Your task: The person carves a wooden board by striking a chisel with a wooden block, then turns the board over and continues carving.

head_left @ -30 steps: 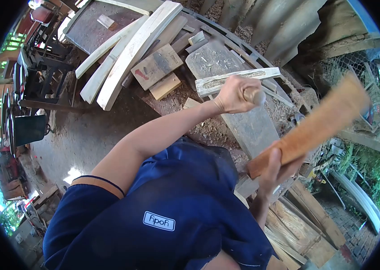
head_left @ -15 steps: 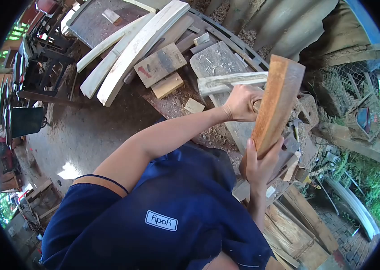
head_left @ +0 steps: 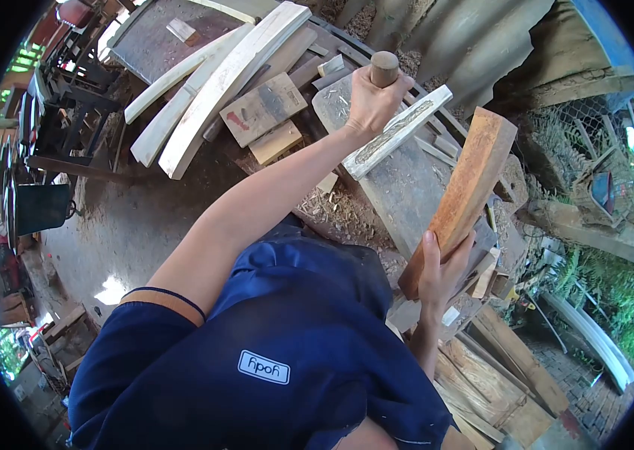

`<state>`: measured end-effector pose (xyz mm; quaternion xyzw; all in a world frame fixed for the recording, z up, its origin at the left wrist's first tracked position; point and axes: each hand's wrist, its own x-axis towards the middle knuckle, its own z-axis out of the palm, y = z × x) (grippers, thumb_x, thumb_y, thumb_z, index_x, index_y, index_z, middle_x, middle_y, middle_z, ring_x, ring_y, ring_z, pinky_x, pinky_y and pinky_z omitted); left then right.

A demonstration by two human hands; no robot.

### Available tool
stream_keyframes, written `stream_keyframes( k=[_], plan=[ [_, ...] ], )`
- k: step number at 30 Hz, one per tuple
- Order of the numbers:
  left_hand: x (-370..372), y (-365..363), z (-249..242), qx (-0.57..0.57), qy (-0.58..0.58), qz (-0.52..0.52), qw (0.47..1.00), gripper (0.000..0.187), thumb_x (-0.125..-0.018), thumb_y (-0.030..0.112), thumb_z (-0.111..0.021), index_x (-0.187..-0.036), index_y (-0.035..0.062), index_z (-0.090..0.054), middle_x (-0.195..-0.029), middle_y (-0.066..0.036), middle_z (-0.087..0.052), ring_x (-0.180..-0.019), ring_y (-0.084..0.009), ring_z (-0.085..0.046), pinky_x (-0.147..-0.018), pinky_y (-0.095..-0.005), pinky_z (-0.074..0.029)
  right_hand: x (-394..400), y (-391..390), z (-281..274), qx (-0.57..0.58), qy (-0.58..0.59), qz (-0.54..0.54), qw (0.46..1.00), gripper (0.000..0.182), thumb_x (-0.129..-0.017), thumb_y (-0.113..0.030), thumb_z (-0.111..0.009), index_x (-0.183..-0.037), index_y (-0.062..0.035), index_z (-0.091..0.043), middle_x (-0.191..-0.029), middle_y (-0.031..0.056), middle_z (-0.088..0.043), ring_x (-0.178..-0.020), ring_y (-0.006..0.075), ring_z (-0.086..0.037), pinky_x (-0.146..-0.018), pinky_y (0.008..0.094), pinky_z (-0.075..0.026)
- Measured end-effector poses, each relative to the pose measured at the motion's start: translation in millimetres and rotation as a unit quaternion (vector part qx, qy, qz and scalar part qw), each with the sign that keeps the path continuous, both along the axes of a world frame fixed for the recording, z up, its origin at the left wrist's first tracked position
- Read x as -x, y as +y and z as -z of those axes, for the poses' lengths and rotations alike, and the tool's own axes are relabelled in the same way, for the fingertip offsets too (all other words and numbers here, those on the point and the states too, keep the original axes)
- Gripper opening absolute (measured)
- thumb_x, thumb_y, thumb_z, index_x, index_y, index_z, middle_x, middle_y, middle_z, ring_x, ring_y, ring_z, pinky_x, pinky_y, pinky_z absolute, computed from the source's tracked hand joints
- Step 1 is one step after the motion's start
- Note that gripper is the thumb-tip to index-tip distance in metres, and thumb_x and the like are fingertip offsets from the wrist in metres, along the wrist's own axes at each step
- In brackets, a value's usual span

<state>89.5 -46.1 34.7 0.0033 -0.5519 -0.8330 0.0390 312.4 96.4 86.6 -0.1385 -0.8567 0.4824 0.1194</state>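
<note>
My left hand (head_left: 374,103) is closed around a round wooden tool handle (head_left: 384,67), its blunt end pointing up towards me. The lower part of that tool is hidden behind the hand. Just below and to the right of this hand, a pale wooden piece (head_left: 401,133) with a rough, dark groove along its face lies slantwise on the worn bench board (head_left: 399,191). My right hand (head_left: 443,271) grips the near end of a long, thick reddish-brown wooden block (head_left: 467,176), thumb on its upper face. The block slants up and away, apart from the left hand.
Long curved pale timbers (head_left: 234,82) lie at the upper left, beside a flat wooden block (head_left: 263,109) with a red mark. Wood shavings (head_left: 343,214) cover the near bench. Planks (head_left: 516,360) are stacked at lower right. Corrugated sheets (head_left: 474,45) stand behind.
My left hand has moved up and left with the tool handle, away from the brown block. The pale grooved piece has turned from nearly level to slanting. My right hand stays about in place.
</note>
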Motion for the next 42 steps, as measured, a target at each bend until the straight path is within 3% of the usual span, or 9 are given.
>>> stream_keyframes(
  k=[16, 18, 20, 22, 23, 26, 33, 38, 42],
  plan=[
    [-42.8, 34.5, 7.0, 0.140, 0.074, 0.001, 0.987, 0.014, -0.075, 0.010, -0.074, -0.081, 0.0009, -0.066, -0.071, -0.006, -0.068, -0.072, -0.0090, -0.065, -0.067, -0.0291, -0.054, 2.7, 8.2, -1.1, 0.000, 0.001, 0.004, 1.000, 0.054, -0.089, -0.025, -0.069, -0.124, 0.0066, -0.044, -0.097, 0.0178, -0.061, -0.091, 0.0240, -0.059, -0.083, 0.0375, -0.046],
    [-51.8, 48.0, 11.0, 0.163, 0.165, -0.043, 0.972, 0.022, -0.084, 0.017, -0.074, -0.072, 0.0049, -0.061, -0.063, -0.001, -0.062, -0.060, -0.0063, -0.059, -0.055, -0.0260, -0.049, 8.8, 11.3, -10.8, -0.003, 0.028, 0.003, 1.000, 0.053, -0.089, -0.024, -0.069, -0.125, 0.0061, -0.044, -0.099, 0.0169, -0.059, -0.092, 0.0235, -0.057, -0.084, 0.0369, -0.046],
    [-61.1, 56.8, 15.2, 0.187, 0.206, -0.066, 0.958, 0.022, -0.083, 0.017, -0.078, -0.072, 0.0051, -0.062, -0.063, -0.004, -0.063, -0.057, -0.0080, -0.060, -0.053, -0.0263, -0.049, 12.4, 12.0, -18.0, -0.007, 0.055, 0.002, 0.998, 0.052, -0.089, -0.022, -0.069, -0.126, 0.0057, -0.043, -0.101, 0.0160, -0.057, -0.093, 0.0230, -0.056, -0.085, 0.0362, -0.045],
    [-70.8, 59.9, 16.4, 0.211, 0.209, 0.006, 0.955, 0.019, -0.070, 0.010, -0.077, -0.084, 0.0082, -0.065, -0.073, -0.010, -0.067, -0.067, -0.0268, -0.068, -0.062, -0.0334, -0.053, 15.2, 12.3, -21.5, 0.046, 0.063, 0.032, 0.996, 0.051, -0.089, -0.020, -0.068, -0.126, 0.0048, -0.043, -0.103, 0.0146, -0.054, -0.095, 0.0221, -0.053, -0.086, 0.0357, -0.043],
    [-72.1, 65.3, 15.7, 0.222, 0.258, -0.053, 0.939, 0.025, -0.078, 0.018, -0.084, -0.072, 0.0073, -0.062, -0.064, -0.006, -0.064, -0.055, -0.0177, -0.063, -0.051, -0.0294, -0.048, 15.4, 12.5, -21.8, 0.051, 0.055, 0.033, 0.997, 0.050, -0.090, -0.020, -0.067, -0.126, 0.0050, -0.043, -0.104, 0.0147, -0.054, -0.096, 0.0222, -0.052, -0.087, 0.0365, -0.043],
    [-73.1, 65.9, 20.4, 0.245, 0.293, -0.055, 0.923, 0.027, -0.075, 0.019, -0.086, -0.071, 0.0086, -0.061, -0.063, -0.006, -0.063, -0.054, -0.0210, -0.062, -0.050, -0.0305, -0.047, 11.6, 17.5, -14.9, 0.026, 0.020, 0.022, 0.999, 0.049, -0.090, -0.021, -0.066, -0.125, 0.0052, -0.044, -0.106, 0.0149, -0.053, -0.097, 0.0231, -0.052, -0.089, 0.0374, -0.042],
    [-69.5, 62.7, 20.1, 0.240, 0.226, -0.053, 0.943, 0.029, -0.076, 0.028, -0.083, -0.076, 0.0093, -0.062, -0.068, -0.008, -0.063, -0.063, -0.0284, -0.064, -0.054, -0.0360, -0.048, 4.2, 16.1, -5.5, 0.031, -0.006, 0.020, 0.999, 0.050, -0.091, -0.023, -0.066, -0.125, 0.0057, -0.044, -0.107, 0.0161, -0.054, -0.099, 0.0250, -0.051, -0.092, 0.0376, -0.041],
    [-67.1, 63.2, 23.1, 0.245, 0.233, -0.032, 0.940, 0.024, -0.072, 0.022, -0.082, -0.079, 0.0099, -0.062, -0.070, -0.008, -0.064, -0.064, -0.0298, -0.065, -0.055, -0.0373, -0.048, 6.9, 19.1, -5.1, 0.038, -0.043, 0.008, 0.998, 0.071, -0.092, -0.027, -0.064, -0.143, 0.0096, -0.032, -0.129, 0.0234, -0.049, -0.116, 0.0313, -0.048, -0.102, 0.0398, -0.037],
    [-66.1, 65.5, 24.3, 0.273, 0.241, -0.028, 0.931, 0.022, -0.067, 0.016, -0.078, -0.080, 0.0113, -0.061, -0.071, -0.008, -0.064, -0.065, -0.0315, -0.065, -0.056, -0.0386, -0.048, 13.8, 24.9, -14.5, -0.031, -0.007, 0.009, 0.999, 0.065, -0.091, -0.022, -0.061, -0.141, 0.0096, -0.035, -0.119, 0.0222, -0.054, -0.106, 0.0293, -0.055, -0.095, 0.0381, -0.044]
  ],
)
